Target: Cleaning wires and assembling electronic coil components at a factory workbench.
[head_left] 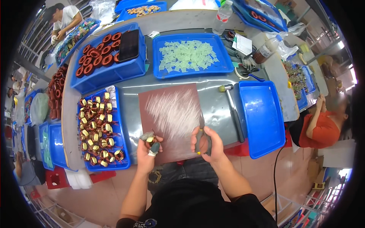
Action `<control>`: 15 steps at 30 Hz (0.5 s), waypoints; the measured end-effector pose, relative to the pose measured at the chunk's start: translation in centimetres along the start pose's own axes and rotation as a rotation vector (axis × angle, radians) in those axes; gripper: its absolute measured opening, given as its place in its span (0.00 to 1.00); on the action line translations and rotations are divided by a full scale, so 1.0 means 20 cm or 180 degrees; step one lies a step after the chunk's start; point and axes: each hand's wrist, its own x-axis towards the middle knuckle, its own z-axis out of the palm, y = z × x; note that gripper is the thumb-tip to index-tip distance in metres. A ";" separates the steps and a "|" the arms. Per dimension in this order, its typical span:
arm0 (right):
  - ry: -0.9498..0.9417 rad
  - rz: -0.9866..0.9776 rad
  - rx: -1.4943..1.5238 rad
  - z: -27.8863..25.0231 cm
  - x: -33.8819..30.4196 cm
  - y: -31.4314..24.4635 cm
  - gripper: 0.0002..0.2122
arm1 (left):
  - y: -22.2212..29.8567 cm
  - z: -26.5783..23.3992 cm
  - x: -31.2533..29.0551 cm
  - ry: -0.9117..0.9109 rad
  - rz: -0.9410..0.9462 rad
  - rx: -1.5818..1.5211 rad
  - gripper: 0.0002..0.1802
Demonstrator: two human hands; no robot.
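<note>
My left hand (pixel 146 151) holds a small copper-wound ring coil (pixel 149 139) with a yellow wrap, over the near left corner of a scratched brown mat (pixel 171 114). A grey cover sits on one fingertip. My right hand (pixel 208 143) grips a small cutting tool (pixel 200 137) with dark and yellow handles, its blades pointing up over the mat's near right part. The two hands are a short way apart.
A blue tray (pixel 122 125) of finished coils lies left of the mat. Behind are a blue bin (pixel 110 74) of bare copper rings with a dark phone, and a tray (pixel 224 62) of pale green squares. A hammer (pixel 232 110) and an empty blue tray (pixel 262 117) lie right. Other people sit at the right and far left.
</note>
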 end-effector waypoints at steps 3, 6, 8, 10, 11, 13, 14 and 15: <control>0.0394 -0.0142 -0.0108 0.09 -0.01 0.01 0.18 | 0.00 0.00 -0.01 0.0015 -0.0039 -0.0015 0.18; 0.0149 -0.0169 -0.0149 0.00 0.00 0.01 0.17 | 0.01 -0.01 -0.01 -0.0013 -0.0015 0.0011 0.18; 0.0037 -0.0156 -0.0151 -0.01 -0.01 0.01 0.17 | 0.01 -0.01 -0.01 -0.0012 -0.0005 0.0036 0.18; -0.0104 -0.0113 -0.0142 0.02 -0.02 0.01 0.17 | 0.03 -0.01 -0.02 0.0027 -0.0011 0.0042 0.17; -0.0047 -0.0217 -0.0427 0.06 -0.02 0.01 0.17 | 0.01 -0.02 -0.02 -0.0001 -0.0028 0.0021 0.17; -0.0020 -0.0205 -0.0881 0.04 -0.03 -0.01 0.18 | -0.02 -0.03 -0.02 -0.0114 -0.0098 -0.0039 0.19; -0.0088 -0.0227 -0.0841 0.03 -0.04 -0.01 0.18 | -0.01 -0.02 -0.02 -0.0122 -0.0120 -0.0016 0.19; -0.0154 -0.0246 -0.0801 0.04 -0.05 -0.01 0.19 | 0.01 -0.01 -0.02 -0.0129 -0.0144 0.0005 0.20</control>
